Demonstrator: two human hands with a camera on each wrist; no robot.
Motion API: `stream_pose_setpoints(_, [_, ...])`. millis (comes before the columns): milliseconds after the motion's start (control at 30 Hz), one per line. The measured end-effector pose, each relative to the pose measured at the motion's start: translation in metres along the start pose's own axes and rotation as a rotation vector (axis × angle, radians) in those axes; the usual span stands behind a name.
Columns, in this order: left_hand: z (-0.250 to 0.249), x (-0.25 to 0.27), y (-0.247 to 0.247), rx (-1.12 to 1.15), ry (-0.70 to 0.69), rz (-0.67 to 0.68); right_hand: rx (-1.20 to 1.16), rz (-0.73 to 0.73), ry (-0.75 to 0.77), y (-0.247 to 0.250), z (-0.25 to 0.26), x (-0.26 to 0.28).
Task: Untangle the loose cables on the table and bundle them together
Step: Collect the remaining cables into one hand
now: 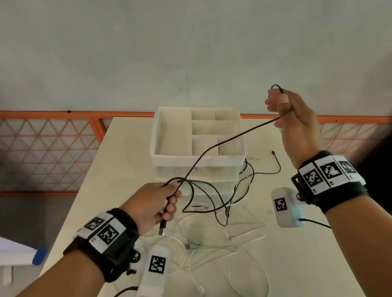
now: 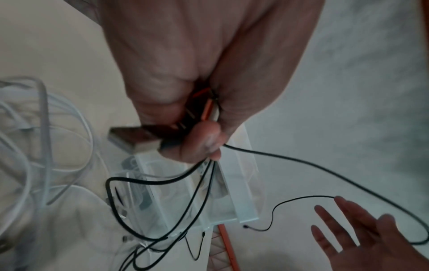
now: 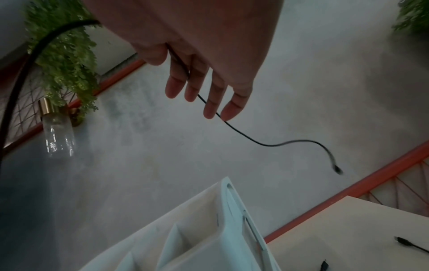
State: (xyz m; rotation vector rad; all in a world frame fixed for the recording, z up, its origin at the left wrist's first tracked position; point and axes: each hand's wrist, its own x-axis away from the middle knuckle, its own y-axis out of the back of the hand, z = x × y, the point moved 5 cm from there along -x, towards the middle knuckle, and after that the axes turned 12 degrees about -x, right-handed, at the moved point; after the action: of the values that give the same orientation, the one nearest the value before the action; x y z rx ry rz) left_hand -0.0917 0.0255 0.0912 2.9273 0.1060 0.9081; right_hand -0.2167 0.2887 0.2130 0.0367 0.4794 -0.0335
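A thin black cable (image 1: pixel 226 139) stretches in the air from my left hand (image 1: pixel 171 196) up to my raised right hand (image 1: pixel 282 109). My left hand (image 2: pixel 204 143) grips several gathered loops of it along with its USB plug (image 2: pixel 125 137), just above the table. My right hand (image 3: pixel 204 91) has nearly straight fingers, and the cable (image 3: pixel 267 144) threads between them. Its small end plug (image 3: pixel 337 170) dangles free beyond the fingers. More black loops (image 1: pixel 212 203) hang down to the table. Tangled white cables (image 1: pixel 228 251) lie on the table below the hands.
A white divided organiser box (image 1: pixel 160 133) stands at the back of the beige table (image 1: pixel 305 271), under the stretched cable. A black cable end (image 1: pixel 273 152) lies to its right. An orange railing (image 1: pixel 36 114) runs behind the table. The table's left edge (image 1: pixel 78 208) is near my left wrist.
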Motion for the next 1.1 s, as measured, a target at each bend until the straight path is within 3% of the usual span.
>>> stream_pose_setpoints(100, [0.002, 0.004, 0.006, 0.048, 0.007, -0.005, 0.034, 0.051, -0.068, 0.006, -0.024, 0.001])
stream_pose_setpoints(233, [0.001, 0.012, 0.011, 0.109, -0.018, 0.011, 0.591, 0.324, -0.45, 0.026, -0.087, 0.036])
stream_pose_setpoints(267, [-0.001, 0.014, 0.011, 0.121, -0.026, 0.018, 0.669, 0.327, -0.485, 0.03, -0.091, 0.047])
stream_pose_setpoints(367, [-0.006, 0.019, 0.004, 0.112, -0.042, 0.041, 0.574, 0.285, -0.3, 0.006, -0.062, 0.076])
stream_pose_setpoints(500, [-0.013, 0.025, -0.02, 0.023, -0.071, 0.139, 0.516, 0.64, -0.044, -0.071, -0.03, 0.124])
stream_pose_setpoints(633, [-0.011, 0.031, -0.026, -0.075, -0.114, 0.209, 0.539, 0.606, -0.067, -0.08, -0.045, 0.122])
stream_pose_setpoints(867, [0.001, 0.035, -0.016, -0.276, -0.08, 0.15, 0.542, 0.43, -0.097, -0.069, -0.039, 0.106])
stream_pose_setpoints(1033, [-0.007, 0.037, -0.009, -0.355, -0.135, 0.092, 0.387, 0.703, -0.24, -0.092, -0.034, 0.128])
stream_pose_setpoints(1100, [-0.01, 0.038, -0.009, -0.352, -0.156, 0.105, 0.378, 0.739, -0.226, -0.1, -0.035, 0.133])
